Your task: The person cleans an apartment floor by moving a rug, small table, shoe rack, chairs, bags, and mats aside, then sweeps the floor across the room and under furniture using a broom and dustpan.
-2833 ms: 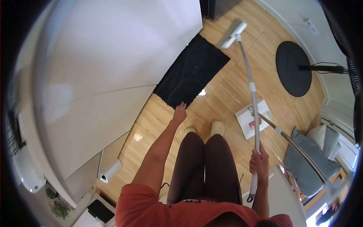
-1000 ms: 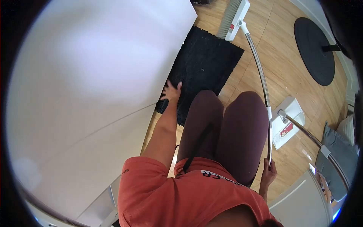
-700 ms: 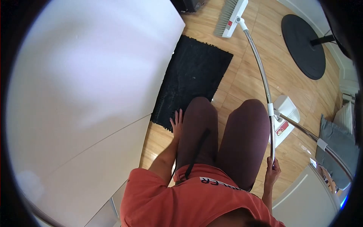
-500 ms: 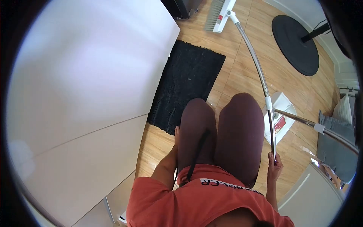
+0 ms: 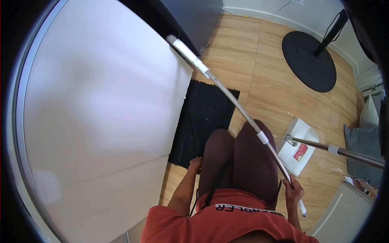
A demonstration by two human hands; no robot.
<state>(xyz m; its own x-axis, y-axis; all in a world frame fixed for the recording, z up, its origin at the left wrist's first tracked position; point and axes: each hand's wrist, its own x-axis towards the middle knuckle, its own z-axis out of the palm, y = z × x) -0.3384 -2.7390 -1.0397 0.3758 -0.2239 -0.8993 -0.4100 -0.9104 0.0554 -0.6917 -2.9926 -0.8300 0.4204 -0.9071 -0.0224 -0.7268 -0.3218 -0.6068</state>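
My right hand (image 5: 293, 192) is wrapped round the pole of a broom (image 5: 243, 111), near its white end cap. The pole slants up and left across my right thigh. The broom's white head (image 5: 188, 54), seen edge-on, is at the gap between the white cabinet and a dark appliance. My left hand (image 5: 196, 165) is low beside my left leg, at the near edge of a black mat (image 5: 204, 109); its fingers are mostly hidden. To the right of my knees, a white dustpan (image 5: 304, 129) with a red label lies on the floor, its metal handle (image 5: 356, 157) reaching right.
The large white cabinet (image 5: 105, 89) fills the left side. Beyond it stands the dark appliance (image 5: 190, 20). A black round stand base (image 5: 308, 60) is on the wood floor at upper right. Grey cushions (image 5: 362, 146) and a pale cabinet (image 5: 340, 210) are at the right.
The broom has swung left, its head going from the open floor to the gap by the white cabinet. My view has shifted, and more of my left hand shows.
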